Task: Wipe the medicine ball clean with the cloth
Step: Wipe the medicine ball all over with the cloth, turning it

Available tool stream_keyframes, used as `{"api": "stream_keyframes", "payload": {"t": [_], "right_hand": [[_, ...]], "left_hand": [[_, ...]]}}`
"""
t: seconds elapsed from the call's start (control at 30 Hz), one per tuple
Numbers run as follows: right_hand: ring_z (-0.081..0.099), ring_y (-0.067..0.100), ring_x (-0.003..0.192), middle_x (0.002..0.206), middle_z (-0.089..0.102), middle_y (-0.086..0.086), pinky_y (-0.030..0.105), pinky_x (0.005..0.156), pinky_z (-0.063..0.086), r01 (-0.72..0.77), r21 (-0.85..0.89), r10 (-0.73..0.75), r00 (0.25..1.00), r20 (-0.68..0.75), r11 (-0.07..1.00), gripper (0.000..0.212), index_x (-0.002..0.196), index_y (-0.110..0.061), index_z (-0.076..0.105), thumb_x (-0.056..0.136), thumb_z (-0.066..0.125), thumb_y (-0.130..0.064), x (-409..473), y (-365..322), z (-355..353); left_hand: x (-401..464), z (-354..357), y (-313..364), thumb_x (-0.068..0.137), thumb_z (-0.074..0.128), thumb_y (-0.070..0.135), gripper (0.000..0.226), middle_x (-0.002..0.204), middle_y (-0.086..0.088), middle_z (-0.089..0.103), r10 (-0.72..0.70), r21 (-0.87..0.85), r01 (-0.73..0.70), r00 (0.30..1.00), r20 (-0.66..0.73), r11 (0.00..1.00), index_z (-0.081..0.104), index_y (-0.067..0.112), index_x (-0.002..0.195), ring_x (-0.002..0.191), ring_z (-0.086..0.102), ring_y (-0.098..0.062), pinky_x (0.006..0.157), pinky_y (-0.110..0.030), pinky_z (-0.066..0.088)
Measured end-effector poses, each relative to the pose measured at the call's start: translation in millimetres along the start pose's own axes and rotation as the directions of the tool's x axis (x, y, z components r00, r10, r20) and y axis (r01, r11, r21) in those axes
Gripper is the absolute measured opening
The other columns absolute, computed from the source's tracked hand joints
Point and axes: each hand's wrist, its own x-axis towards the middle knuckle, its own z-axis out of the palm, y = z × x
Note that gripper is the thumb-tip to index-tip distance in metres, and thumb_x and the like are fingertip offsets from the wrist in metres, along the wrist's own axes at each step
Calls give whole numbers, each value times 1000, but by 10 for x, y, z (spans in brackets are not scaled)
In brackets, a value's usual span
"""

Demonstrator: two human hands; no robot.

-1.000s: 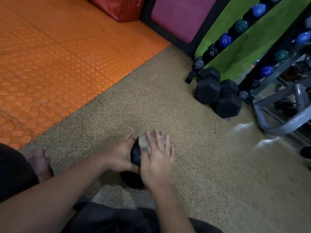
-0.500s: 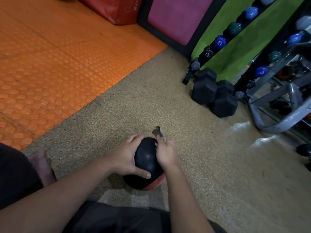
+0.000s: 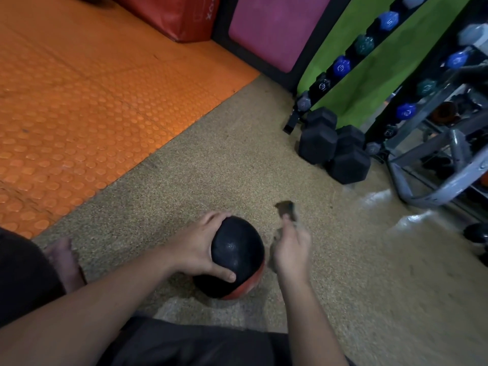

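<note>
While left hand (image 3: 196,250) grips medicine ball (image 3: 237,249) at lower centre, right hand (image 3: 291,249) pinches cloth (image 3: 286,211) beside, apart: ball may roll; the blurred cloth may slip.

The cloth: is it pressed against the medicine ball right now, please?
No, the cloth sits in the right hand, held clear of the medicine ball, which the left hand steadies.

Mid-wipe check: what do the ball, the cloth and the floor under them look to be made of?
The medicine ball looks like matte black rubber, finely pebbled, with a red band low down. The cloth in the right hand is motion-blurred; a limp dark flap suggests thin fabric, weave unreadable. The floor looks like speckled tan rubber granulate, with glossy patches that may be wet.
</note>
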Motion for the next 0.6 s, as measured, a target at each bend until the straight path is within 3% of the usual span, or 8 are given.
{"api": "stream_keyframes", "payload": {"t": [0.03, 0.1, 0.2, 0.3, 0.4, 0.5, 0.57, 0.6], "right_hand": [[57, 16, 85, 103, 58, -3, 25, 71, 47, 35, -128, -22, 995, 101, 991, 25, 115, -56, 62, 99, 47, -45, 146, 71, 107], [61, 17, 105, 122, 64, 1, 17, 85, 50, 196, -366, -87, 952, 294, 910, 34, 134, -42, 61, 104, 45, -40, 239, 223, 315], [35, 16, 151, 158, 47, -7, 34, 124, 28, 370, -653, -172, 922, 347, 661, 56, 153, -26, 50, 103, 33, -46, 57, 348, 436], [-7, 10, 159, 170, 14, -15, 39, 130, 4, 499, -663, -237, 862, 449, 558, 59, 163, -27, 24, 106, 33, -39, -338, 332, 293], [-23, 0, 153, 168, 0, -25, 33, 128, -11, 604, -624, -201, 779, 594, 495, 63, 162, -36, 17, 101, 31, -37, -741, 312, 152], [0, -6, 155, 164, 21, -32, 32, 130, 8, 578, -493, -202, 757, 621, 650, 66, 156, -46, 33, 90, 30, -42, -873, 378, -61], [33, -2, 149, 152, 47, -29, 25, 122, 29, 413, -267, -239, 830, 504, 871, 50, 146, -46, 53, 99, 43, -32, -861, 321, -203], [50, 2, 139, 142, 61, -20, 21, 114, 38, 272, -147, -194, 895, 401, 951, 41, 141, -36, 63, 106, 46, -23, -817, 284, -275]], "left_hand": [[3, -5, 20, 44, 86, 87, 148, 164, 22, 10, 2, 9, -2, 1000, -4, 1000, 6, 46, 161, 152, 27, -15, 123, -45, 35], [20, -13, 54, 46, 87, 84, 148, 166, 19, 11, -2, 18, 3, 1000, -8, 1000, 6, 40, 163, 152, 27, -13, 123, -40, 34], [4, -18, 0, 43, 84, 88, 157, 167, 15, 10, 2, 31, -2, 1000, -19, 1000, 7, 29, 166, 154, 23, -11, 126, -34, 28], [-32, 6, -62, 46, 81, 84, 153, 168, 16, 5, 50, 45, -51, 999, 12, 998, 4, 30, 167, 151, 16, -3, 124, -25, 24], [41, 32, -69, 66, 82, 69, 131, 169, 10, 11, 88, 31, -89, 996, 12, 996, 8, 32, 167, 152, 28, -12, 123, -32, 32], [97, 91, 38, 73, 74, 72, 121, 170, 12, 9, 0, 101, 5, 999, -45, 995, 5, 37, 165, 149, 36, -24, 119, -47, 39], [79, 143, 124, 60, 73, 89, 134, 170, 16, 8, -60, 133, 69, 996, -72, 989, 2, 41, 163, 149, 38, -25, 117, -53, 41], [67, 156, 130, 48, 71, 98, 145, 170, 18, 7, -63, 125, 71, 996, -67, 990, 1, 43, 162, 150, 37, -23, 117, -53, 41]]}}
